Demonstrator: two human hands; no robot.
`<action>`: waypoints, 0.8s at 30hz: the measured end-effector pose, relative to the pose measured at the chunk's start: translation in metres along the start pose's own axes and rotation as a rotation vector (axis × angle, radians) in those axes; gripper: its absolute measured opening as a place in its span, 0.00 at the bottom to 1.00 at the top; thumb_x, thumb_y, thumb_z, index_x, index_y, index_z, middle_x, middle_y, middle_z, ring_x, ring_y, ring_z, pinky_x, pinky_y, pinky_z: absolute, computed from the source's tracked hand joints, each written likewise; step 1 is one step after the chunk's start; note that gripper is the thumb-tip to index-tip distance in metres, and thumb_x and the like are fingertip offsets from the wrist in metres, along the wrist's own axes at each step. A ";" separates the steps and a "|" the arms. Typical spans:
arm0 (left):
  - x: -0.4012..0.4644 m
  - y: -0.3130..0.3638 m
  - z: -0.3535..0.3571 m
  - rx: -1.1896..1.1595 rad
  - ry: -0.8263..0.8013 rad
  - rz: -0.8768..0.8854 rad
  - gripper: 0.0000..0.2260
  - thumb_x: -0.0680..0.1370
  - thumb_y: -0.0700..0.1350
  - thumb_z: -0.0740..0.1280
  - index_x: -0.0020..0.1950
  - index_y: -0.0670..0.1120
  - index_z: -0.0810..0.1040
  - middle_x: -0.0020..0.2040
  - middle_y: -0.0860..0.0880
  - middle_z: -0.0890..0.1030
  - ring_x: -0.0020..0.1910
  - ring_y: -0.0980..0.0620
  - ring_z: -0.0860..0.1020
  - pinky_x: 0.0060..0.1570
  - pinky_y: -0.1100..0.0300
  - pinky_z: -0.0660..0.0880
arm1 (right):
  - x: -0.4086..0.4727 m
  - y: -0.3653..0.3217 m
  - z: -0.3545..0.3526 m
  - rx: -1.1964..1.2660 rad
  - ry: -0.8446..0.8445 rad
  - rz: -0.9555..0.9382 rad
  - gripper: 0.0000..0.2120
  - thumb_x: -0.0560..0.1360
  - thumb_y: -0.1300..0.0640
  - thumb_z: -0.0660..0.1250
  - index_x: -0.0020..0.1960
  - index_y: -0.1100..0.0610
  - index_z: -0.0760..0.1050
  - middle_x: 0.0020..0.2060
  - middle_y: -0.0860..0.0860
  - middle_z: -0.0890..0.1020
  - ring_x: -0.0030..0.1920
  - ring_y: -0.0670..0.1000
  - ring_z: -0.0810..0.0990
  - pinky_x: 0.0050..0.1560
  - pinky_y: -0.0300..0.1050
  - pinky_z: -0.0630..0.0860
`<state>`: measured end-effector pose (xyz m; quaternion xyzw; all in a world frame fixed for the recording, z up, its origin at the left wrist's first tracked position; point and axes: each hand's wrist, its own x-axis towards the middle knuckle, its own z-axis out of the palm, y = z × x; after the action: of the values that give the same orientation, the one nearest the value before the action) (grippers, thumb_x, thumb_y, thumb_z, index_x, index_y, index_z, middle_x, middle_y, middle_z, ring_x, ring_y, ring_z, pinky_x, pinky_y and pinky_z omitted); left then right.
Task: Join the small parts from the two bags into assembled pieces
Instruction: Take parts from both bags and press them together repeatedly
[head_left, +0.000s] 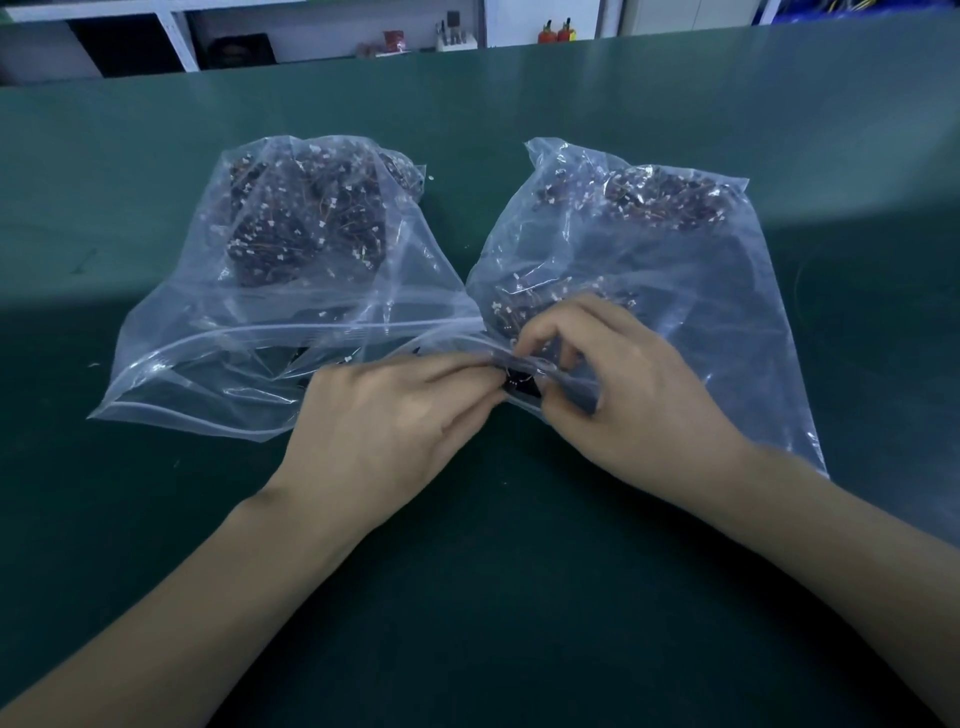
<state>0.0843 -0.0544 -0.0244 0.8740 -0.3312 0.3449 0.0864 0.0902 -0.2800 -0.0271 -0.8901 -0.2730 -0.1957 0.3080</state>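
I am pinching a small black part (522, 383) between my left hand (387, 415) and right hand (618, 384), fingertips curled closed on it for mating, just before the two bags (311, 291) lying beyond my hands on the bench (156, 519).

Pretty dim setup overall. The dark green matte tabletop (156, 519) takes up nearly the whole view, with a paler band of light running across its middle from 9 to 3 o'clock. Beyond the far edge at 12 o'clock there's a white shelf frame (176, 31) with dark openings. Some clutter sits there: a white block holding dark tools (456, 36), a small red packet (395, 40), and two orange-red bottles (557, 31).
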 end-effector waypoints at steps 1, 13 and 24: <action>0.000 0.000 -0.003 -0.008 0.017 0.004 0.09 0.84 0.51 0.71 0.47 0.52 0.88 0.45 0.59 0.87 0.37 0.54 0.85 0.25 0.57 0.74 | 0.000 0.001 0.000 -0.011 -0.004 0.002 0.14 0.72 0.66 0.72 0.55 0.53 0.78 0.49 0.39 0.74 0.49 0.43 0.74 0.51 0.41 0.74; -0.015 -0.059 -0.029 0.236 -0.352 -0.544 0.09 0.82 0.55 0.66 0.47 0.52 0.72 0.30 0.51 0.73 0.31 0.44 0.72 0.37 0.51 0.70 | -0.003 0.002 0.001 -0.090 -0.093 0.045 0.10 0.74 0.59 0.73 0.54 0.50 0.79 0.51 0.43 0.76 0.49 0.46 0.74 0.53 0.33 0.67; -0.011 -0.063 -0.034 0.205 -0.695 -0.664 0.19 0.78 0.72 0.58 0.46 0.57 0.71 0.38 0.58 0.76 0.40 0.48 0.76 0.39 0.53 0.68 | -0.003 0.002 0.002 -0.066 -0.078 0.051 0.11 0.74 0.59 0.74 0.54 0.50 0.79 0.51 0.42 0.76 0.49 0.45 0.74 0.54 0.36 0.69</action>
<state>0.1000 0.0121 -0.0015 0.9998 -0.0084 0.0174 -0.0103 0.0891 -0.2810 -0.0309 -0.9134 -0.2556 -0.1619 0.2723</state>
